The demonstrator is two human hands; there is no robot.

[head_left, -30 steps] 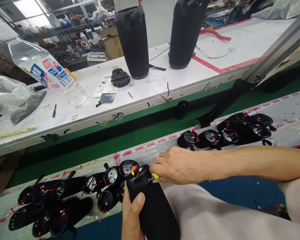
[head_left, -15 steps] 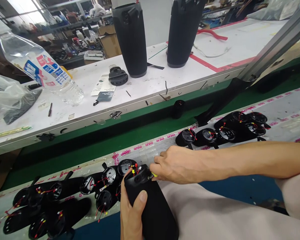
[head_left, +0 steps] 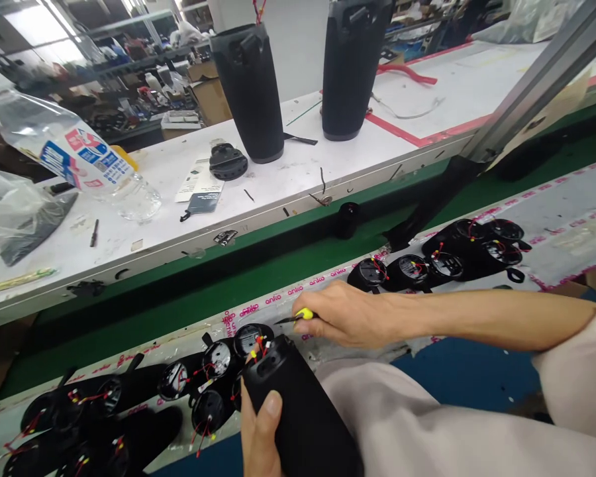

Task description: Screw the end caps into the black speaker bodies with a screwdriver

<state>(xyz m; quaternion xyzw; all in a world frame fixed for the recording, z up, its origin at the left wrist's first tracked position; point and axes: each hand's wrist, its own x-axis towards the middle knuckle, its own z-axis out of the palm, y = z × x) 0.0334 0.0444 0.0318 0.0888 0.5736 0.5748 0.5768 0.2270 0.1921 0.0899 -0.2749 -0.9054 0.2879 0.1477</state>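
My left hand (head_left: 262, 434) is wrapped round a black cylindrical speaker housing (head_left: 308, 417), its open end tilted up and away from me. Red and yellow wires (head_left: 261, 348) with small connectors stick out of that end. Beyond the rim, my right hand (head_left: 340, 317) grips a small tool with a yellow handle (head_left: 304, 314) and a thin, dark, pointed tip (head_left: 284, 320); its exact kind is unclear. The tip points left, apart from the housing. Part of the tool is hidden in my fingers.
Several similar open housings lie to the left (head_left: 208, 404) and right (head_left: 414, 268) on the taped lower surface (head_left: 283, 301). Two housings stand on the white bench (head_left: 173, 232), with a round black cap (head_left: 227, 161), a water bottle (head_left: 79, 156) and a metal post (head_left: 531, 93).
My right hand has lifted off the housing's rim, bringing the tool's dark tip into view. A strap loop at the rim now lies out of the way. My left hand keeps its hold.
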